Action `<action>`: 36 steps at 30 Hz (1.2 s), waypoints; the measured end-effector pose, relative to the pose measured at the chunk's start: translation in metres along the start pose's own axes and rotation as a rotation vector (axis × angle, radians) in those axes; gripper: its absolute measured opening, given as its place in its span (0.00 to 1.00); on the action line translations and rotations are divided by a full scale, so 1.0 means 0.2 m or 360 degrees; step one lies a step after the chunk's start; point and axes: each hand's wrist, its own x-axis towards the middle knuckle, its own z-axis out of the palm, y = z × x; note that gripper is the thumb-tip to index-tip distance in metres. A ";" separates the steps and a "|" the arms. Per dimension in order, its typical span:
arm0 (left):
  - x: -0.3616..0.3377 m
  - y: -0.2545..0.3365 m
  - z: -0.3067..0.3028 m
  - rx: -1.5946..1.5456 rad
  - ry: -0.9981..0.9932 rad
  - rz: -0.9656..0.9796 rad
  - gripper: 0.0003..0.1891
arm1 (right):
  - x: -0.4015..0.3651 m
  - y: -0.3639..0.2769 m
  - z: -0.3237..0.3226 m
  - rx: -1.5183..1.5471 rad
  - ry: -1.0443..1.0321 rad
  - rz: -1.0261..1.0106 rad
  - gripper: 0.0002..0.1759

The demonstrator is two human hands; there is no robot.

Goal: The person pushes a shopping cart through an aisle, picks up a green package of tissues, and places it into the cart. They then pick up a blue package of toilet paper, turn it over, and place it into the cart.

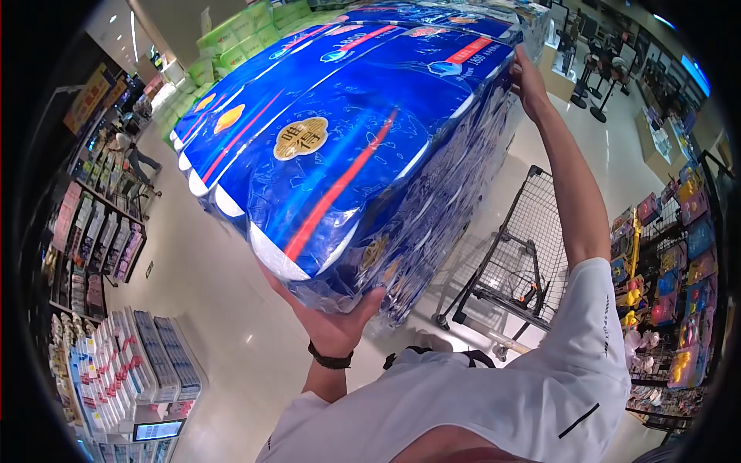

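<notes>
A large blue pack of toilet rolls (340,177) in clear plastic lies at the top of a tall stack, its white roll ends showing along the near edge. My left hand (336,324), with a dark band at the wrist, grips the pack's near lower corner; the thumb is on the side and the fingers are partly hidden beneath. At the far right edge, my right hand (529,85) is closed on the same pack, its fingertips partly hidden by the wrapping. Shiny plastic-wrapped packs (455,208) form the stack's side below.
A wire shopping cart (532,239) stands right of the stack, close to my body. Green packs (235,38) are piled behind. Shelves (96,239) and a display stand (127,363) line the left; hanging goods (679,285) are at right. A person (135,150) walks at far left.
</notes>
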 end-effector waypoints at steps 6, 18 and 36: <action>0.01 -0.07 0.08 -0.0168 0.0329 -0.0012 0.61 | -0.02 0.02 -0.01 -0.0076 -0.0012 -0.0214 0.37; -0.08 -0.09 -0.10 -0.0776 0.0509 0.0123 0.37 | -1.08 -0.41 -0.85 0.0853 0.0278 -0.0710 0.30; 0.00 -0.10 0.90 0.0366 -0.0295 0.0728 0.40 | -2.20 -0.31 -1.86 -0.0102 0.0993 -0.0880 0.39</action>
